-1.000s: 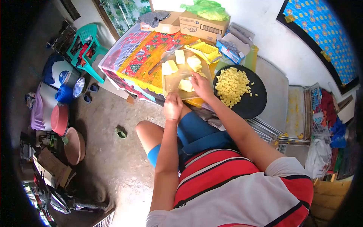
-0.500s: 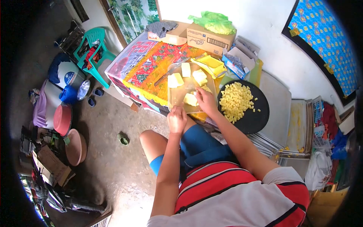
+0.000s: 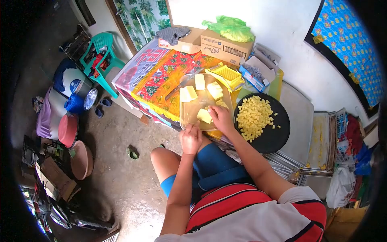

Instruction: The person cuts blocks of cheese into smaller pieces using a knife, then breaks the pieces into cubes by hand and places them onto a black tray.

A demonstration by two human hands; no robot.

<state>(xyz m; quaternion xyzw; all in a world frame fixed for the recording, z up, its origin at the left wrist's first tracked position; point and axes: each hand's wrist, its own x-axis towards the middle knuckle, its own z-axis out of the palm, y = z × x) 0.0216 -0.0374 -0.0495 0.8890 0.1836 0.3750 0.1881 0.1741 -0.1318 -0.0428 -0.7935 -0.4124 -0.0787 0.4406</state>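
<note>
My left hand (image 3: pixel 191 139) is at the near edge of a clear, shallow tray (image 3: pixel 192 109), its fingers curled in; what they hold, if anything, is hidden. My right hand (image 3: pixel 221 120) is over the tray's near right part, fingers bent together beside a pale yellow food block (image 3: pixel 204 116). Any item inside its grip is too small to make out. Other yellow blocks (image 3: pixel 188 94) lie farther back in the tray. Right of it, a round black pan (image 3: pixel 282 135) holds a heap of small yellow cubes (image 3: pixel 253 117).
A yellow slotted basket (image 3: pixel 225 76) and an opened blue-white box (image 3: pixel 254 74) stand behind the tray. What looks like a knife (image 3: pixel 174 92) lies on the patterned tablecloth (image 3: pixel 161 86). Cardboard boxes (image 3: pixel 221 47) line the wall. Stacked metal trays (image 3: pixel 296 121) are at right.
The view has shifted slightly, so the table and pan sit a little lower. Both hands stay at the tray, with only slight finger movement.
</note>
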